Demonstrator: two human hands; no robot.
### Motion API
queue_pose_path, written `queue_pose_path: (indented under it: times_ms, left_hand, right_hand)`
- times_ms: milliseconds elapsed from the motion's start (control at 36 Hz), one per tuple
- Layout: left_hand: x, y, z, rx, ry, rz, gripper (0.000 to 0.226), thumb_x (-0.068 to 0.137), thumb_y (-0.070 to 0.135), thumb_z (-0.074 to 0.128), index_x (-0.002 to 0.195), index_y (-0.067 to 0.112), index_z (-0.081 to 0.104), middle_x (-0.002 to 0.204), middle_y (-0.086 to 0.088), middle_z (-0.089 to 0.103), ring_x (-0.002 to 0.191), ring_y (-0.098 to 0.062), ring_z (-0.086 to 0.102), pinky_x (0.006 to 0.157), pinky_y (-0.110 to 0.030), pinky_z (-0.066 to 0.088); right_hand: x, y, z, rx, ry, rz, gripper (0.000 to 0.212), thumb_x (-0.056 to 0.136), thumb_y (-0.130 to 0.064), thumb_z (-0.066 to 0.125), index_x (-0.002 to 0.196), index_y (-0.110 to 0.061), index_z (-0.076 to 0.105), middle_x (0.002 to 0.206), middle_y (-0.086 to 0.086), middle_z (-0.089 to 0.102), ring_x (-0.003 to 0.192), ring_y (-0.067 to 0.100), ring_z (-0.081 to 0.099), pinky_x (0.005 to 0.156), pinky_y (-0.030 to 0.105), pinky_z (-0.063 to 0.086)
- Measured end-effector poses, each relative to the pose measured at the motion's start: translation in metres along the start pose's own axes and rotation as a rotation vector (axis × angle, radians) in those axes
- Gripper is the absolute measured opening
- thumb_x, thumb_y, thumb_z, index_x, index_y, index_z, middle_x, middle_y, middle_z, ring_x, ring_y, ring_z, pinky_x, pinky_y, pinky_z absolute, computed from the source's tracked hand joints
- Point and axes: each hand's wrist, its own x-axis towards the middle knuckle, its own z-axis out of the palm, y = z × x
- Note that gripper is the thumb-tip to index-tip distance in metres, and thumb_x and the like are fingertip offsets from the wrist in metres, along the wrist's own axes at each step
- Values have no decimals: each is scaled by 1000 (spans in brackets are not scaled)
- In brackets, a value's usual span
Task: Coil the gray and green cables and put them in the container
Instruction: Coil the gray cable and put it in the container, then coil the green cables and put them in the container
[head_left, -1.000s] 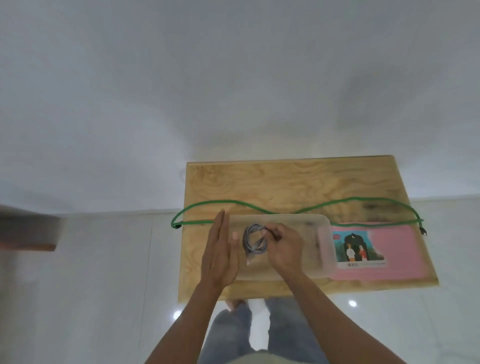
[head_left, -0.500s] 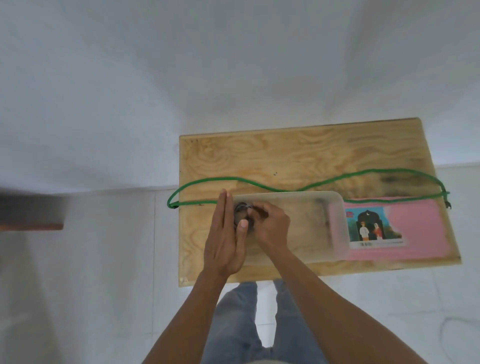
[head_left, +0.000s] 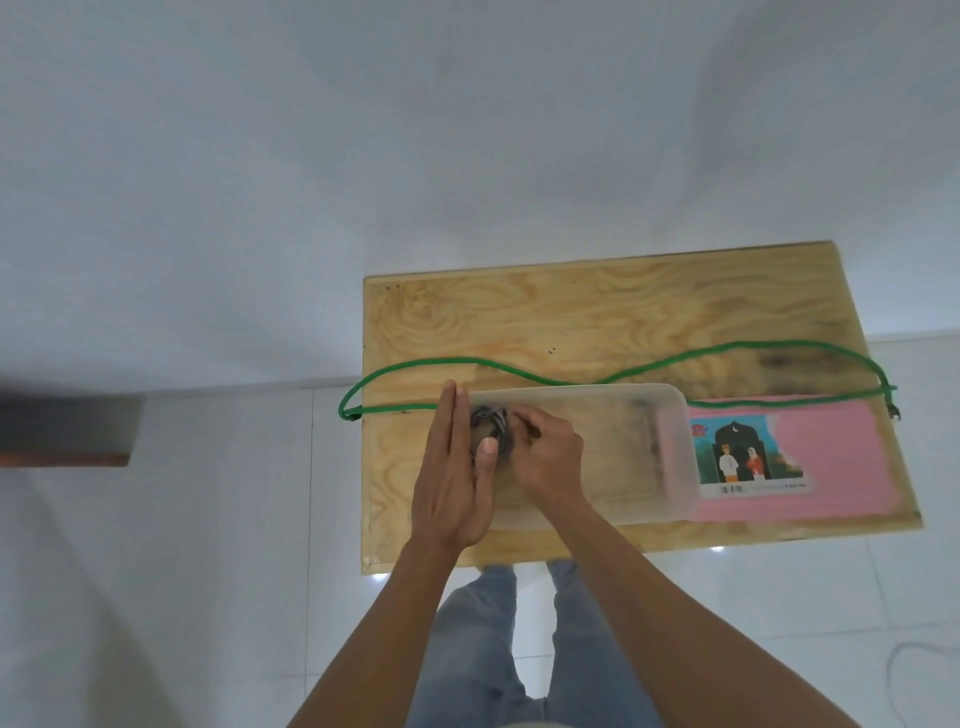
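Since a second ago the coiled gray cable (head_left: 489, 427) has shifted from the open middle of the container toward its left end, and the two hands have closed in on it together. The right hand (head_left: 548, 457) is curled over the small gray bundle, its fingers pinching the loops from the right side. The left hand (head_left: 457, 470) stands edge-on with its fingers straight and together, flat against the left end of the translucent rectangular plastic container (head_left: 670, 452), its thumb laid across the bundle from the near side. The gray coil sits low inside the container's left end, mostly hidden between the two hands, so only a few dark loops show.

The long green cable (head_left: 670, 358) lies uncoiled on the pale plywood surface (head_left: 519, 322), running in a wavy line behind the container, looping back at the left edge of the surface and bending down at the right edge, where a dark connector hangs. A pink rectangular box with a printed picture of two figures (head_left: 831, 457) lies flat just to the right of the container, touching or nearly touching its end. Below the near edge of the surface the person's blue jeans (head_left: 483, 649) show above white floor tiles (head_left: 779, 597).
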Motion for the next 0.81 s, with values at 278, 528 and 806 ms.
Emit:
queue_pose_path:
  times_ms: [278, 528, 806]
  left_hand:
    - [0, 5, -5, 56, -40, -46, 73, 102, 58, 18, 160, 14, 11, 168, 4, 2, 154, -6, 2, 123, -40, 23]
    - [9, 27, -31, 81, 16, -104, 70, 99, 57, 24, 154, 14, 33, 164, -6, 25, 150, -22, 23, 119, -41, 26]
    - [76, 62, -41, 189, 62, 4, 31, 100, 15, 54, 128, 6, 63, 129, -16, 65, 120, -37, 57, 99, -48, 48]
  right_hand:
    - [-10, -7, -20, 7, 7, 38, 28, 94, -15, 61, 121, -9, 69, 115, 6, 73, 105, 18, 67, 87, 15, 41]
    - [-15, -25, -66, 0, 42, -14, 27, 90, -14, 68, 117, -17, 70, 98, -9, 68, 76, 2, 62, 84, 18, 51]
    - [47, -45, -157, -171, 81, -169, 18, 90, -8, 66, 105, -9, 75, 97, 6, 75, 71, 6, 59, 66, -7, 34]
